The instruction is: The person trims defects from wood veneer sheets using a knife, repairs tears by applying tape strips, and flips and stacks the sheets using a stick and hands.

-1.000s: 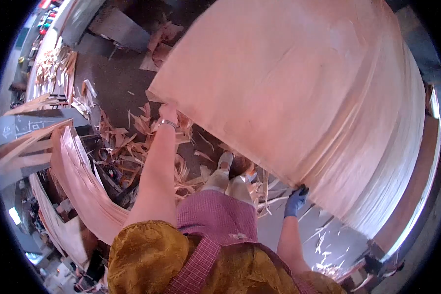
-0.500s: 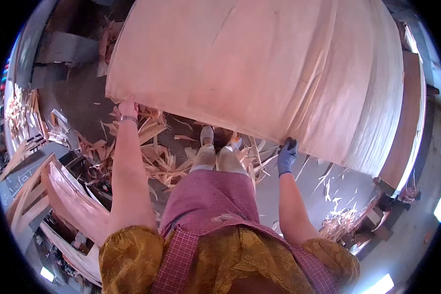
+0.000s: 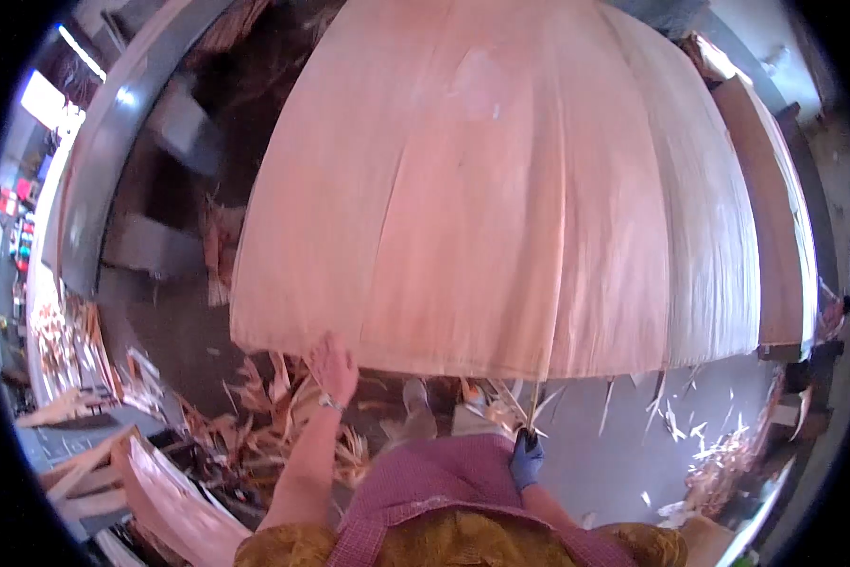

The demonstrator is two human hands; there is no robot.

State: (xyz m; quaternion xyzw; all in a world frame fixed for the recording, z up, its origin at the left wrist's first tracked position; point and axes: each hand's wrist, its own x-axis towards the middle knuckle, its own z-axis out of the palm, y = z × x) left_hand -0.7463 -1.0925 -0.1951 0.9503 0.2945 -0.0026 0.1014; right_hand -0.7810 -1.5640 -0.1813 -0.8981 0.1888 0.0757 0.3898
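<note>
A large pale wood veneer sheet (image 3: 463,227) with lengthwise creases and splits spreads out in front of me. My bare left hand (image 3: 333,369) lies at its near edge, left of centre, with fingers stretched out flat on the wood. A blue-grey glove with dark fingertips covers my right hand (image 3: 528,460), which is drawn back near my apron, below the sheet's edge. Its fingers are closed on a thin veneer strip (image 3: 534,408) that runs up toward that edge. Whether the strip is still joined to the sheet I cannot tell.
Torn veneer scraps (image 3: 274,402) litter the floor around my feet, with more shavings (image 3: 727,463) at the right. Long wood pieces (image 3: 165,482) lean at the lower left. A brown board (image 3: 770,217) runs along the sheet's right side.
My left hand has slid from the sheet's left corner inward along the near edge, its fingers now flat. My right hand has left the edge and come back toward my body with a thin strip.
</note>
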